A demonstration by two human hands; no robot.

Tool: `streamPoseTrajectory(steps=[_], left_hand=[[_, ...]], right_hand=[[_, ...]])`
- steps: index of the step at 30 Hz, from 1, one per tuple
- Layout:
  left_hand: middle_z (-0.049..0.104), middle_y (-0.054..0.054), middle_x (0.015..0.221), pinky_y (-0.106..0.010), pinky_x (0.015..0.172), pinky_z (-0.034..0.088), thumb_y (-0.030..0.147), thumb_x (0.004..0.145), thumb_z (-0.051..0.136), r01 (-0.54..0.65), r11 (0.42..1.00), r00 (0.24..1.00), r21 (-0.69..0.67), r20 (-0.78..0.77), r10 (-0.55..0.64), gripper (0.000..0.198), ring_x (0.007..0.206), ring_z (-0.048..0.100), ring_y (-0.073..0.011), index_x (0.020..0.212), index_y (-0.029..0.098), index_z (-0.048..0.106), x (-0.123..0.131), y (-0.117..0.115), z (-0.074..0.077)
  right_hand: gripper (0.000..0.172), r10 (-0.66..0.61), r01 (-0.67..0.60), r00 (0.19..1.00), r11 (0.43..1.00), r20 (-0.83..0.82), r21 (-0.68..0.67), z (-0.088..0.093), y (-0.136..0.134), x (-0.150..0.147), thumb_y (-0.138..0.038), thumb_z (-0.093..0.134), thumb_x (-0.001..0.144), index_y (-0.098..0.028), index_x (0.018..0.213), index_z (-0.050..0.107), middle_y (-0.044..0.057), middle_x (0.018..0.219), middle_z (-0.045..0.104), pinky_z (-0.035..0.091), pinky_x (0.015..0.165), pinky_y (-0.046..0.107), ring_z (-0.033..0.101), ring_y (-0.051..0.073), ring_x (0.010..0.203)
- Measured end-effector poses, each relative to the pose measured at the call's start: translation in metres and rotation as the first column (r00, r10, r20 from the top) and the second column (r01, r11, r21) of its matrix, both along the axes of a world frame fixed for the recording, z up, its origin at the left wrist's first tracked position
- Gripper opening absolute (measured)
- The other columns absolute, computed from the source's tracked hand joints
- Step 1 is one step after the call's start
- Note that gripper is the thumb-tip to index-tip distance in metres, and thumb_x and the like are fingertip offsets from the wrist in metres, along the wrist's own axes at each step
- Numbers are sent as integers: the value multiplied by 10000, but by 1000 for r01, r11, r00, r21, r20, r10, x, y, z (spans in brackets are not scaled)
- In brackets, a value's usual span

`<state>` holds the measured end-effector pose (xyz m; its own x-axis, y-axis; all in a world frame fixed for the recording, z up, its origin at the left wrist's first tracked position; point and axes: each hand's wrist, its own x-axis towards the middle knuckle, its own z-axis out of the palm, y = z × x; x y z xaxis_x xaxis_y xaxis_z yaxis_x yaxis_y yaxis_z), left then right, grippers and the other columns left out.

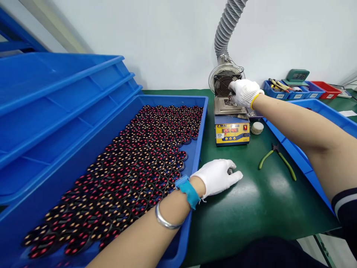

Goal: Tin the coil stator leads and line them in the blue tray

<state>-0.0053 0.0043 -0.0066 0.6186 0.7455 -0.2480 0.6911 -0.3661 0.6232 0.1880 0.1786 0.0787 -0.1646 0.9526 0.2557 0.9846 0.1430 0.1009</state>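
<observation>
1. From the head view, the gloved right hand (245, 92) reaches far forward, fingers bent in a narrow grip at the metal top of a yellow-fronted unit (232, 130); whether it holds anything cannot be told.
2. The gloved left hand (219, 176) is low at the green table (237, 212), its grip loosely parted, the forearm crossing the rim of a blue parts tray (201, 145).
3. The unit stands just beyond that rim; open surface stretches from left hand to green-handled pliers (275, 147).

Yellow-fronted unit (232, 134), red digits (230, 130) lit, upright on green tabletop (245, 208)
</observation>
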Motion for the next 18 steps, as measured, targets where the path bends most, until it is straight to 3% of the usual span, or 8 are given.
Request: streamPoseTrajectory(steps=[4, 8, 11, 14, 18], left_hand=[[723, -100, 1018, -348, 850, 526, 504, 799, 595, -216, 975, 941, -55, 254, 223, 473, 914, 673, -230, 1101, 145, 653, 2, 3, 6], [696, -125, 1077, -350, 919, 510, 408, 791, 663, -392, 887, 709, -243, 535, 460, 468, 961, 657, -202, 1140, 102, 607, 3, 10, 8], [692, -142, 1075, -370, 920, 511, 347, 749, 720, -416, 833, 510, -365, 664, 546, 528, 958, 658, -204, 1182, 79, 584, 4, 15, 4], [697, -132, 1078, -368, 898, 517, 316, 689, 768, -420, 786, 348, -453, 720, 600, 548, 938, 663, -202, 1162, 89, 608, 4, 19, 1], [723, -92, 977, -350, 838, 533, 274, 657, 772, -383, 774, 255, -504, 748, 613, 389, 847, 673, -182, 992, 101, 678, 3, 19, 2]], right_hand=[[372, -2, 12, 986, 998, -166, 59, 10, -13, 5, -363, 605, 801, -204, 1133, 654, 75, 1071, 655, 484, 868, 458, 607, 304, 1045], [399, 35, -18, 898, 999, -439, 43, 8, -42, -1, -425, 688, 734, -212, 1071, 706, 54, 945, 688, 503, 852, 431, 645, 255, 938], [448, 27, -90, 790, 993, -612, -71, -5, -73, -15, -456, 676, 750, -194, 1113, 698, 52, 838, 699, 537, 771, 379, 669, 207, 790], [504, 6, -193, 705, 964, -709, -183, -20, -104, -30, -442, 675, 754, -235, 1213, 654, 42, 882, 719, 557, 739, 336, 679, 189, 764], [548, -31, -286, 644, 917, -764, -279, -30, -131, -38, -387, 690, 738, -286, 1271, 610, 15, 986, 726, 572, 764, 324, 694, 195, 823]])
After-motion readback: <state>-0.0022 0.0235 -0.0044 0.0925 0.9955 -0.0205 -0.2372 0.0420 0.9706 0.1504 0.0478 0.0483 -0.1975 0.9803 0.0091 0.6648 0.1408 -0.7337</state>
